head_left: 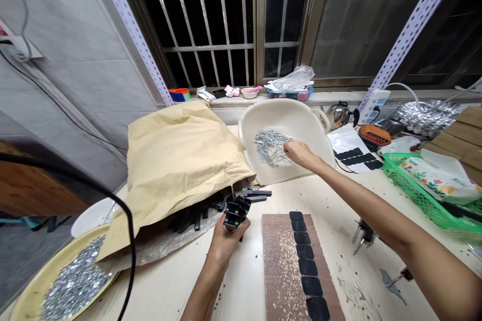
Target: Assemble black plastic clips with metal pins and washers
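Observation:
My left hand [222, 241] is closed around a black plastic part [236, 210] with ridged, stepped sides; a thin metal pin sticks up behind it. My right hand [300, 154] reaches into a white plastic scoop-shaped basin [254, 110], its fingers bent together at the edge of a pile of thin silver metal pins [269, 145]. Whether a pin is between those fingertips is hidden. Beside my left hand, a large paper sack [184, 150] lies with its mouth toward me, and black plastic pieces [258, 193] spill out of it.
A brown board [278, 266] with a row of black pads lies in front. A yellow dish [28, 288] of small metal parts stands at left. At right are a green basket [395, 165], black parts with metal rods [364, 234] and an orange-black battery [374, 135].

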### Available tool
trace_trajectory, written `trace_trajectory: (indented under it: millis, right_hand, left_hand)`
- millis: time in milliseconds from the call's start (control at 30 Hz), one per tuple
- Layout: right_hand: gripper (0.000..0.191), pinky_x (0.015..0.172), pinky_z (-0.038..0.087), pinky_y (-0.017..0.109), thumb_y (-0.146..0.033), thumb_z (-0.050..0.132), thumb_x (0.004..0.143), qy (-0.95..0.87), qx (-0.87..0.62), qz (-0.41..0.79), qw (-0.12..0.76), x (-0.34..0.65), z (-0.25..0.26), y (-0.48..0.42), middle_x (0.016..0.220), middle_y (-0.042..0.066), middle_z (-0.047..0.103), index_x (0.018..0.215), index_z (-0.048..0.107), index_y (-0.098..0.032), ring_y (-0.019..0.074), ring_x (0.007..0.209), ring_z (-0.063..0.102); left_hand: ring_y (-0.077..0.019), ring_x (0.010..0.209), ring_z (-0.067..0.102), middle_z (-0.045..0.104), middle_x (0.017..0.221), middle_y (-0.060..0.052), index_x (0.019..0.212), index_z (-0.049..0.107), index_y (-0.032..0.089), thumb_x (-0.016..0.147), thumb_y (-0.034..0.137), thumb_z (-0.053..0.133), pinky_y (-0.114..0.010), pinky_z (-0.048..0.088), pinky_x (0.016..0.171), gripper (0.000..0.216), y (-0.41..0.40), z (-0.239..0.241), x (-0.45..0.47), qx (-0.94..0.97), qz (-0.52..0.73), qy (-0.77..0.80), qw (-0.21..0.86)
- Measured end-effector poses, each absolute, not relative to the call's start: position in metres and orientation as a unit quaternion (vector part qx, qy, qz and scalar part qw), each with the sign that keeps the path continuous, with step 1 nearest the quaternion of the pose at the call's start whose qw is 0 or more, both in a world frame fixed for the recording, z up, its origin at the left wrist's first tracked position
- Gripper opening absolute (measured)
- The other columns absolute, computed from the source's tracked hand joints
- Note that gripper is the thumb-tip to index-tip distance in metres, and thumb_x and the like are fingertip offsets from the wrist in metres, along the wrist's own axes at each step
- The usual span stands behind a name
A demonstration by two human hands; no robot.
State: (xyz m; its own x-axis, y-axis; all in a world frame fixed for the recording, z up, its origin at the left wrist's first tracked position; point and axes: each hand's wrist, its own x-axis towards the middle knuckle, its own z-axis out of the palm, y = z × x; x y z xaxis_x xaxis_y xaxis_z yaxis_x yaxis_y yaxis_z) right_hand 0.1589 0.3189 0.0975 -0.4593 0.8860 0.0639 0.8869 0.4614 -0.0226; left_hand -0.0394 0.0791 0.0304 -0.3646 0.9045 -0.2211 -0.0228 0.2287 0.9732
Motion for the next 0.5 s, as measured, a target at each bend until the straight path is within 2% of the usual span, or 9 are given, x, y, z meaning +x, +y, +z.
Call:
trace_trajectory:
  millis: [100,233,400,500]
  right_hand:
    - [0.020,0.076,0.040,0.025,-0.023,0.050,0.088,-0.906,-0.411,0.030,0.097,0.159,0.118,0.291,0.094,0.004,0.067,0.098,0.067,-0.022,0.0168,0.090,0.058]
    - [0.023,0.074,0.039,0.029,-0.039,0.051,0.089,-0.946,-0.209,0.062,0.239,0.150,0.136,0.250,0.090,0.004,0.059,0.092,0.069,-0.026,0.0173,0.086,0.052]
    - [0.020,0.072,0.031,0.030,-0.039,0.052,0.089,-0.960,-0.137,0.004,0.245,0.135,0.145,0.222,0.088,0.004,0.055,0.092,0.069,-0.029,0.0176,0.082,0.045]
    - [0.019,0.071,0.027,0.030,-0.035,0.050,0.090,-0.966,-0.111,-0.042,0.230,0.130,0.148,0.215,0.087,0.004,0.053,0.090,0.068,-0.027,0.0166,0.080,0.042]
  left_hand:
    - [-0.0123,0.058,0.047,0.056,0.063,0.002,0.067,0.058,0.016,0.061,0.028,0.072,-0.023,0.034,0.055,0.020,0.081,0.033,-0.036,0.375,0.517,0.642,0.424]
    - [-0.0120,0.057,0.045,0.054,0.062,0.003,0.066,0.057,0.017,0.060,0.023,0.070,-0.023,0.033,0.055,0.015,0.083,0.034,-0.031,0.422,0.523,0.633,0.385]
    - [-0.0125,0.059,0.046,0.054,0.063,0.003,0.072,0.059,0.017,0.061,0.018,0.067,-0.023,0.034,0.057,0.014,0.082,0.031,-0.031,0.461,0.517,0.630,0.350]
    - [-0.0125,0.061,0.048,0.056,0.066,0.003,0.075,0.058,0.017,0.062,0.017,0.064,-0.023,0.036,0.058,0.015,0.082,0.030,-0.032,0.473,0.508,0.626,0.355]
